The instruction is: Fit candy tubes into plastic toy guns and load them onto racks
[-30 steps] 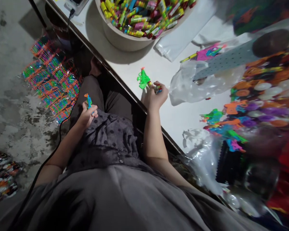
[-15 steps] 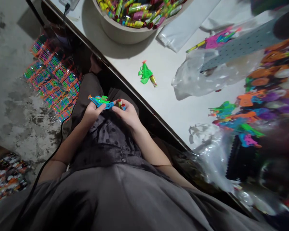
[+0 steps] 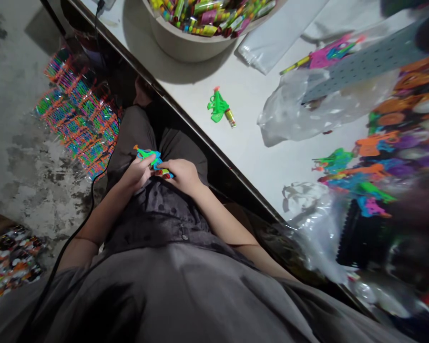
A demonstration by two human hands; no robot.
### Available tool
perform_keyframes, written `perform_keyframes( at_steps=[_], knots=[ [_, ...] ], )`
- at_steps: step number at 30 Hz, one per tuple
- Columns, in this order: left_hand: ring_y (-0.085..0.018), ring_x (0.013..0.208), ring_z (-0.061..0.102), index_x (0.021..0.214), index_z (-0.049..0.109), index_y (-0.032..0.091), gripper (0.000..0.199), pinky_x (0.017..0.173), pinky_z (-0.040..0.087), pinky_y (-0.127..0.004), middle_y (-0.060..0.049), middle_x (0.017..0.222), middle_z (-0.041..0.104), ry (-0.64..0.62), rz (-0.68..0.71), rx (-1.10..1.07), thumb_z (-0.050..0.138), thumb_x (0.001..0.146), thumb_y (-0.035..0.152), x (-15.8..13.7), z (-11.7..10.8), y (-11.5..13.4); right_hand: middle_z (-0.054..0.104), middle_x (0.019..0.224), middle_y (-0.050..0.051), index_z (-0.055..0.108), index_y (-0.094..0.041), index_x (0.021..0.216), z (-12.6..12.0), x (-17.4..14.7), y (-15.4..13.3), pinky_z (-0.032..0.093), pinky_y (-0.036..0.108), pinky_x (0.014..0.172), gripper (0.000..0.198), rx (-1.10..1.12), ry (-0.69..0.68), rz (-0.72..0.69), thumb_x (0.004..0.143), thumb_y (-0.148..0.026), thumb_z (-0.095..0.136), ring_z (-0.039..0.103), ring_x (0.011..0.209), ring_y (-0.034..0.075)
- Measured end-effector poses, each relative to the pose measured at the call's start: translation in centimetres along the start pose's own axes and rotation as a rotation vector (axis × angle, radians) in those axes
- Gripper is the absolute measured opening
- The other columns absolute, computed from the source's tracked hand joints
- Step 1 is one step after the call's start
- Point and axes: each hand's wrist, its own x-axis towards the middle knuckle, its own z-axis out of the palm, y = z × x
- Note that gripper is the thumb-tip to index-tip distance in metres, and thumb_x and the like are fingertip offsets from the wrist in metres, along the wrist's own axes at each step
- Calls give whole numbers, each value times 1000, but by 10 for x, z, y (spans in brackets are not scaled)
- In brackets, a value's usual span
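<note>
Over my lap, my left hand (image 3: 137, 172) is closed around a blue and green plastic toy gun (image 3: 147, 154) with an orange tip. My right hand (image 3: 183, 175) meets it from the other side, its fingers at the toy's blue end. Under those right fingers are small candy tubes (image 3: 163, 173) with red ends; how many is hard to tell. On the white table lies a green toy gun (image 3: 219, 105) with an orange tip, and a yellow-labelled candy tube (image 3: 230, 117) sticks out of it.
A round tub (image 3: 189, 45) full of candy tubes stands at the table's far side. Clear plastic bags (image 3: 289, 109) and more toy guns (image 3: 373, 143) lie to the right. Bagged colourful toys (image 3: 82, 109) rest on the floor at left, near a black cable (image 3: 92, 200).
My right hand has moved left and slightly down, bringing the candy tubes against the toy gun. The toy has turned in my left hand. The view has shifted slightly.
</note>
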Motion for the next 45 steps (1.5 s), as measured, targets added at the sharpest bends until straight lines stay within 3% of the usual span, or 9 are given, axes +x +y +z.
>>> perform_keyframes(
  at_steps=[3,8,16,22,30,37,41,45],
  knots=[
    [-18,92,62,88,50,19,29,89,48,-39,-1,84,60,23,91,35,70,67,24,-1,0,0,59,77,-1,54,-21,102,1,-2,0,42,23,63,44,191,102,153,77,-57,59,54,64,12],
    [-14,81,60,92,51,18,35,85,49,-37,1,83,60,106,159,167,71,64,21,-5,0,5,49,70,-5,47,-20,93,2,1,3,40,21,60,30,359,256,319,81,-46,56,46,59,8],
    [-10,69,58,89,48,18,41,72,50,-27,3,76,58,143,270,326,75,60,25,-1,-6,-1,60,79,-1,54,-18,84,4,10,1,43,23,66,29,333,293,401,74,-43,64,55,70,11],
    [-9,65,57,90,46,18,42,67,50,-24,4,75,57,157,257,382,75,62,30,-1,-8,-3,62,77,0,55,-17,80,5,11,-1,44,23,65,26,292,345,415,74,-40,65,56,69,12],
    [-7,62,55,86,46,18,35,61,47,-20,4,73,56,138,296,383,73,65,25,2,-9,-4,66,81,3,56,-17,80,5,7,-2,45,23,65,26,235,268,382,76,-43,61,59,70,13],
    [-6,59,53,85,47,17,36,57,43,-18,4,70,54,35,307,448,74,67,30,14,-15,-2,67,85,6,59,-18,87,5,2,-1,44,25,65,29,134,188,413,80,-45,55,61,73,17],
    [-8,61,55,90,46,17,45,59,46,-22,2,75,57,-20,268,391,77,63,37,27,-13,2,66,91,4,58,-20,96,1,9,8,46,26,69,27,114,154,450,83,-44,52,61,80,18],
    [-18,86,63,104,46,20,51,75,53,-36,-5,101,61,-131,221,228,70,69,47,45,-17,16,65,97,6,55,-19,101,-25,26,46,47,30,77,27,13,353,444,86,-40,46,61,86,18]
  ],
)
